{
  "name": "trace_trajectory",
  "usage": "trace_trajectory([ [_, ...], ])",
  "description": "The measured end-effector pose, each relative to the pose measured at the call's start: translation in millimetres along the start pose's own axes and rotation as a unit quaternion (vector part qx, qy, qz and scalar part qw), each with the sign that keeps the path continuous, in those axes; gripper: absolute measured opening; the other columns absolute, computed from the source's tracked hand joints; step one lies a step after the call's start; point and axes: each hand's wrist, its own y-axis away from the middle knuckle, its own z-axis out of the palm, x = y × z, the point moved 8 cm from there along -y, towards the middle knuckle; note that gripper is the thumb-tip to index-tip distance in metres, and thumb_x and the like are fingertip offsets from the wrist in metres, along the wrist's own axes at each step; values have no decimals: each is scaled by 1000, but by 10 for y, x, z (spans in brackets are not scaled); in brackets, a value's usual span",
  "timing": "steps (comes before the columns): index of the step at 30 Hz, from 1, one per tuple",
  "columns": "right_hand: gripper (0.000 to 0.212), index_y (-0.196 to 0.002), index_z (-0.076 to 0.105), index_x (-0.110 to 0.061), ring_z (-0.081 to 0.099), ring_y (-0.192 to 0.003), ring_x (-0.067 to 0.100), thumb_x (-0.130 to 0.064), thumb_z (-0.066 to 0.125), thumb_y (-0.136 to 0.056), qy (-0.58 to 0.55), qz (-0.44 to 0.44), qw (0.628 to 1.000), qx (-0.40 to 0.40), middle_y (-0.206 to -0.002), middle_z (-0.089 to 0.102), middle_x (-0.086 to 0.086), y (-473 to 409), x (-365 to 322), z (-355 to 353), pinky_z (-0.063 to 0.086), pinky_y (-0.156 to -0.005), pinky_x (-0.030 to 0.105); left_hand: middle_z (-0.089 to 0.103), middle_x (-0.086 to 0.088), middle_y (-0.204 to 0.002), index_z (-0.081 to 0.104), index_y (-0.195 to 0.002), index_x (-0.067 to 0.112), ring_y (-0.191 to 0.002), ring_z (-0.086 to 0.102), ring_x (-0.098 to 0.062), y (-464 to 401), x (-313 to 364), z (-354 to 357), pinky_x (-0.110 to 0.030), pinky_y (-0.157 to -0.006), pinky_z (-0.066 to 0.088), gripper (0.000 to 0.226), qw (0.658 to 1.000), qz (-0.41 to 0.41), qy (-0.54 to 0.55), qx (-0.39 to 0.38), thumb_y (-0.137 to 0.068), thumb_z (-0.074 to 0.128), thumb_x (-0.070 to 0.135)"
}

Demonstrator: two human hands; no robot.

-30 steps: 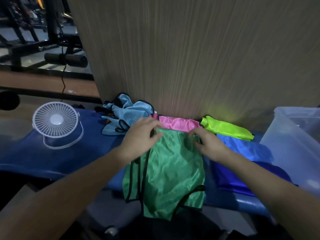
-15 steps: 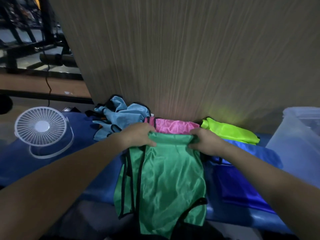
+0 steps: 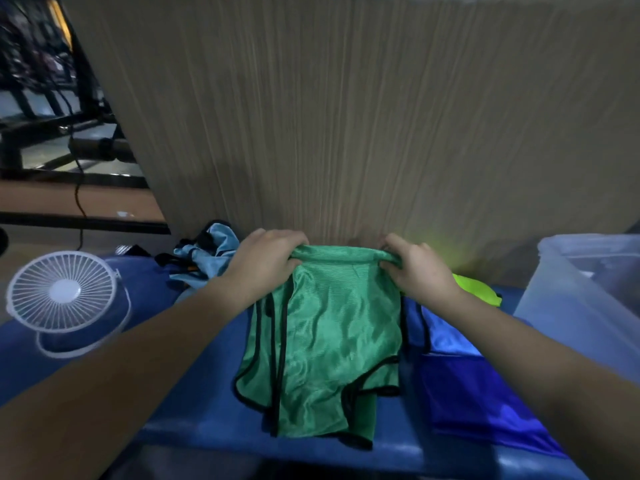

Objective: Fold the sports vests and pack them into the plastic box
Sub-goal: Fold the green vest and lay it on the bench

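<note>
**Green vest gripped by its far edge on the blue bench**

Behind the blue padded bench (image 3: 194, 424) stands a wood-grain panel (image 3: 346, 116), and you are working right up against it. Your left hand (image 3: 266, 261) has its fingers curled over the far left corner of the green vest (image 3: 329, 341); your right hand (image 3: 419, 268) clamps the far right corner the same way, bunching the cloth. Between your hands the edge is stretched into a rolled band. From there the vest, trimmed in black, runs toward you over the bench, its near end at the bench's front edge. Just left of your left hand lies a crumpled light blue vest (image 3: 204, 258). Beside your right wrist is a neon yellow vest (image 3: 478, 289), with a dark blue vest (image 3: 478, 393) spread nearer you. At far right stands the clear plastic box (image 3: 571, 306); at far left, a white desk fan (image 3: 62, 292).
</note>
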Motion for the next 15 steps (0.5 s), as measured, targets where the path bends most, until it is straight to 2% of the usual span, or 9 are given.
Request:
trace_trajectory([
  [4,25,-102,62,-21,66,-88,36,-12,66,-79,24,-64,997,32,-95,72,5,409,-206,-115,51,-66,41,68,5,-101,66,-106,22,-97,63,-22,393,147,-67,-37,-86,41,28,997,45,-37,49,-81,74,17],
  [9,37,-98,55,-23,68,-85,25,-8,65,-66,5,-137,990,10,-96,69,-3,1075,-443,-37,53,-61,33,61,2,-100,64,-105,21,-89,60,-22,1096,471,-45,-35,-81,40,37,991,116,-41,49,-70,72,11],
  [15,33,-100,57,-19,66,-89,25,-13,56,-67,32,-193,979,-55,-102,66,-1,1708,-641,197,55,-72,36,58,5,-101,64,-104,23,-84,55,-18,1783,694,81,-30,-76,37,41,992,124,-21,-3,-65,67,12],
])
